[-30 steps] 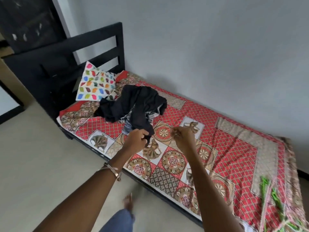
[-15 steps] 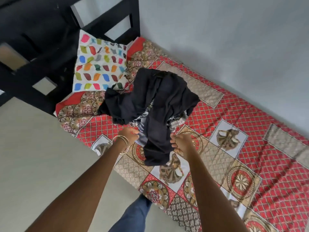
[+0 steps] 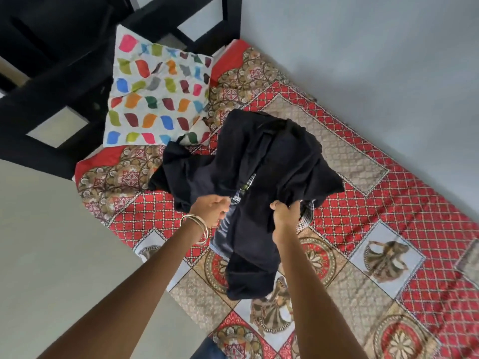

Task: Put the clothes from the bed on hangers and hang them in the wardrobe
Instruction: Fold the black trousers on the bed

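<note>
A heap of dark clothes (image 3: 261,161) lies on the bed (image 3: 404,203), which has a red patterned cover. A black garment (image 3: 251,255) from the heap drapes toward me between my arms. My left hand (image 3: 211,211) grips its fabric at the heap's near left side. My right hand (image 3: 285,213) grips the same black garment on its right side. Checked fabric (image 3: 307,216) and a bluish piece (image 3: 223,239) peek out from under the black cloth. No hanger or wardrobe is in view.
A white pillow (image 3: 158,97) with coloured leaf shapes leans against the black headboard (image 3: 64,81) at the upper left. A grey wall (image 3: 363,47) runs along the bed's far side. Pale floor (image 3: 51,242) lies to my left.
I have stepped closer to the heap. My hands moved from the near end of the black garment up to the heap and now grip the cloth there.
</note>
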